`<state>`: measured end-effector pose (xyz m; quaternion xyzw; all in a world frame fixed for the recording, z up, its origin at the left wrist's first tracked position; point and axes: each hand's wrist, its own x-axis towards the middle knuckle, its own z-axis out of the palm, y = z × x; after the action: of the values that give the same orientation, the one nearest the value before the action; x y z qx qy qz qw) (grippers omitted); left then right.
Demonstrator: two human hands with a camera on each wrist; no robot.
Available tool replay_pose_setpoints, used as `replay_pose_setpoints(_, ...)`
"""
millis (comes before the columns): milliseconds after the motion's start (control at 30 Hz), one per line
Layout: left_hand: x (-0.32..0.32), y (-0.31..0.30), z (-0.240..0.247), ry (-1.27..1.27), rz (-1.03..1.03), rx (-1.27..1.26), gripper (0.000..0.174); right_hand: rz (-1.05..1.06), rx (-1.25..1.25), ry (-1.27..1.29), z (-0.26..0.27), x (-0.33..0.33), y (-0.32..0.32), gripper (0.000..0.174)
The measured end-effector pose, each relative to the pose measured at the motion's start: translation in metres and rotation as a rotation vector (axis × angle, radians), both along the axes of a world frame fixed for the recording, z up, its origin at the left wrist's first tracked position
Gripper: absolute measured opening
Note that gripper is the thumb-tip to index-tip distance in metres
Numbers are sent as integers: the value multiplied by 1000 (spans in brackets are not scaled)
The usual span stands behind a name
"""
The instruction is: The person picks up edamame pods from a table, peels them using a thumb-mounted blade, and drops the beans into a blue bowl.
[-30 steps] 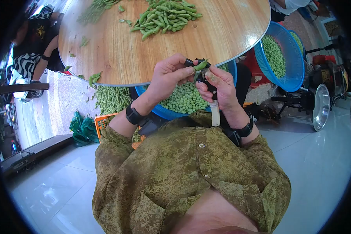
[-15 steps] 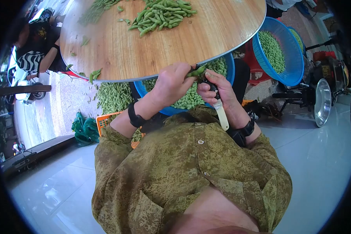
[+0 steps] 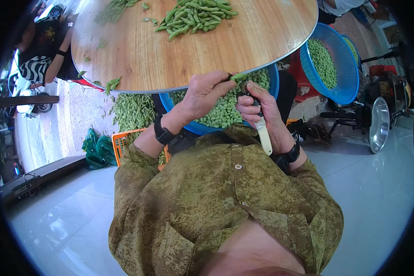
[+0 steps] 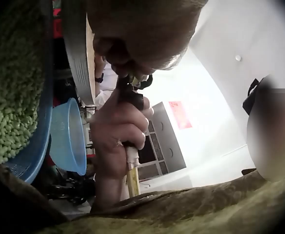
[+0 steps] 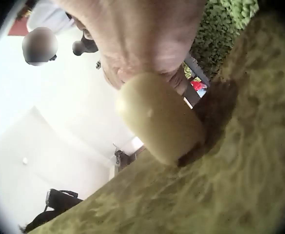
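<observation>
In the head view my left hand (image 3: 204, 94) pinches a green bean pod (image 3: 238, 77) between thumb and fingers, just off the table's near edge. Close beside it, my right hand (image 3: 264, 106) grips a tool with a cream handle (image 3: 264, 138) that sticks out below the fist. Dark material covers the tool's upper part, and its working end is hidden by the fingers and pod. The handle's butt (image 5: 159, 119) looms large in the right wrist view. Under both hands stands a blue basin (image 3: 275, 87) with shelled green beans (image 3: 221, 112).
A round wooden table (image 3: 225, 50) bears a heap of pods (image 3: 193, 18). At the right are another blue basin (image 3: 352, 87) of beans and a metal bowl (image 3: 379, 124). Pods (image 3: 131, 110), an orange crate (image 3: 119, 142) and a green bag (image 3: 96, 149) lie left. Someone sits far left (image 3: 46, 46).
My hands have shifted slightly down, and the pod has turned between them. The cream handle has swung its lower end to the right. Both hands keep their hold.
</observation>
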<state>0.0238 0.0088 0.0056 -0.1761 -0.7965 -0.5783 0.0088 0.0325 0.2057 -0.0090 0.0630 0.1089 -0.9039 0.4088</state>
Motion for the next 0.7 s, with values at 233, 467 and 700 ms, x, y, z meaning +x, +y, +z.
replay_pose_setpoints(233, 6, 4, -14, -91, 71, 103, 19, -47, 237, 169, 2, 3, 1, 27)
replay_pose_setpoints(467, 12, 2, -19, -622, -17, 278, 24, -110, 778, 607, -10, 0, 6, 17)
replay_pose_setpoints(700, 13, 1, -17, -341, 9, -1, 23, -112, 1099, 812, -6, 0, 0, 13)
